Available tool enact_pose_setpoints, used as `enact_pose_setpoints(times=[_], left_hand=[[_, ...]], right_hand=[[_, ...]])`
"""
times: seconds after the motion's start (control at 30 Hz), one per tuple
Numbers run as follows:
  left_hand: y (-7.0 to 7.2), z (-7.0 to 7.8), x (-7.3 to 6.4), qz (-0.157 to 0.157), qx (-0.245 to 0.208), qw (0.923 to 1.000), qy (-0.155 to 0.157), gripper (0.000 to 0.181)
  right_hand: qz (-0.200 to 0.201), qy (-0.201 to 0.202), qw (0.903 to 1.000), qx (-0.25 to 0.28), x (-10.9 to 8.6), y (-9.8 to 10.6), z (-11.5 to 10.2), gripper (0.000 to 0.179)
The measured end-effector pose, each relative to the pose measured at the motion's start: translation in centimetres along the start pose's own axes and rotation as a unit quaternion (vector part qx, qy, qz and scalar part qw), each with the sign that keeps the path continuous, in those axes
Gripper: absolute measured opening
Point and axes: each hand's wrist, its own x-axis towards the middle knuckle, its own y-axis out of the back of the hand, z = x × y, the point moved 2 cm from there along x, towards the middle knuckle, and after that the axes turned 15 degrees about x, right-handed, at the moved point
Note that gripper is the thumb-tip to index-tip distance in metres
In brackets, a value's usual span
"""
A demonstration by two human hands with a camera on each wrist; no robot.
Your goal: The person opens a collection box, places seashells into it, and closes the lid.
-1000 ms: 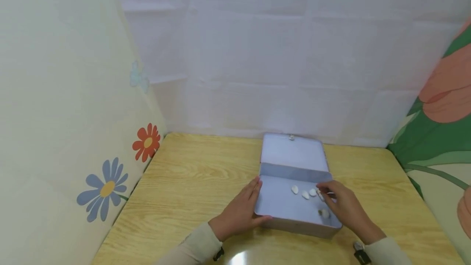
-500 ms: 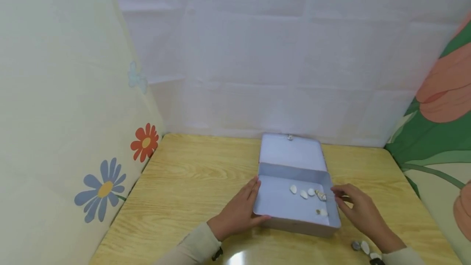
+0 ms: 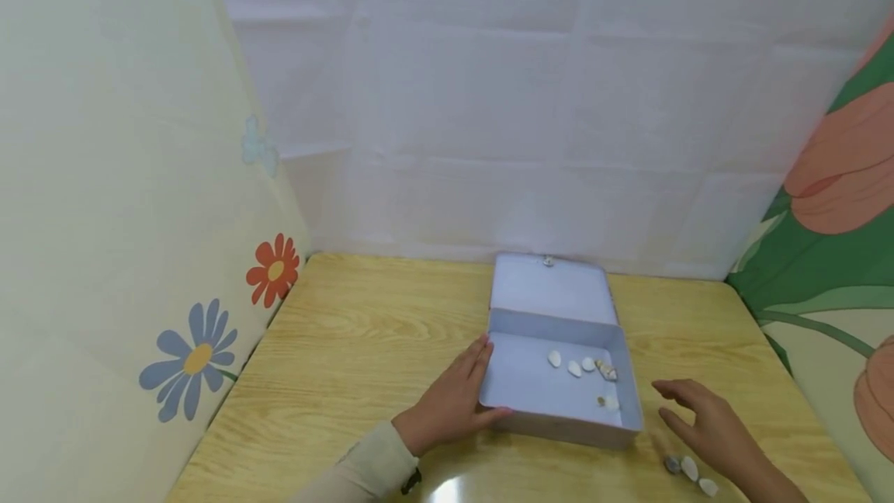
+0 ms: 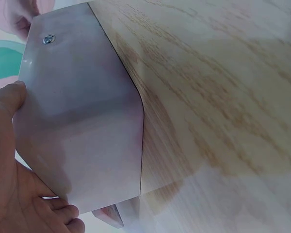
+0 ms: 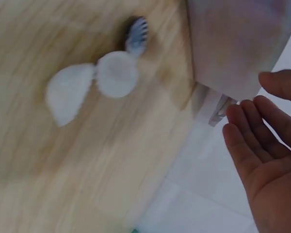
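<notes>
An open pale tin box (image 3: pixel 559 427) stands on the table, its hinged lid (image 3: pixel 552 289) tipped back. My left hand (image 3: pixel 447 402) holds its near left corner, fingers along the side and thumb over the front rim. Several seashells lie inside towards the right, among them a white shell (image 3: pixel 554 359) and a brownish spiral shell (image 3: pixel 607 370). My right hand (image 3: pixel 712 425) hovers right of the box, fingers apart and nothing held. Close by it, on the table, lie a grey striped shell (image 5: pixel 137 36), a round white shell (image 5: pixel 117 74) and a fan-shaped white shell (image 5: pixel 69 93).
The wood-grain table (image 3: pixel 363 317) reaches a white cloth (image 3: pixel 447 138) at the back. A flower-printed panel (image 3: pixel 140 200) stands on the left, and a tulip-printed panel (image 3: pixel 838 254) on the right.
My right hand has let go of the spiral shell in the box, then moved out over the right wall towards the loose shells, its fingers spreading. The left hand keeps its place.
</notes>
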Motion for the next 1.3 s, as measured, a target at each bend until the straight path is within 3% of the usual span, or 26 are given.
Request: enact_pose_setpoints(times=[0.1, 0.23, 0.37, 0.67, 0.83, 1.0, 1.3], left_hand=[[0.1, 0.0, 0.0, 0.000, 0.000, 1.0000, -0.001, 0.101], [0.0, 0.0, 0.0, -0.011, -0.003, 0.9999, 0.003, 0.101], [0.0, 0.0, 0.0, -0.015, -0.008, 0.9998, 0.007, 0.101], [-0.1, -0.1, 0.0, -0.020, -0.001, 0.9998, 0.008, 0.102], [-0.1, -0.1, 0.0, -0.022, -0.006, 0.9997, 0.007, 0.102], [-0.2, -0.1, 0.0, -0.021, -0.015, 0.9996, 0.009, 0.103], [-0.1, 0.0, -0.1, -0.022, -0.016, 0.9996, 0.010, 0.103]], right_hand=[[-0.046, -0.064, 0.9968, 0.012, -0.7, 0.2, 0.9, 0.035], [-0.106, -0.155, 0.9820, 0.024, -1.3, 0.4, 2.1, 0.042], [-0.147, -0.193, 0.9696, 0.027, -1.7, 0.2, 3.1, 0.049], [-0.179, -0.181, 0.9671, -0.007, -2.3, -0.7, 3.8, 0.042], [-0.185, -0.193, 0.9636, 0.003, -2.6, -0.8, 4.2, 0.029], [-0.182, -0.183, 0.9662, -0.001, -2.7, -1.1, 4.3, 0.017], [-0.188, -0.185, 0.9643, -0.019, -2.6, -1.2, 4.0, 0.018]])
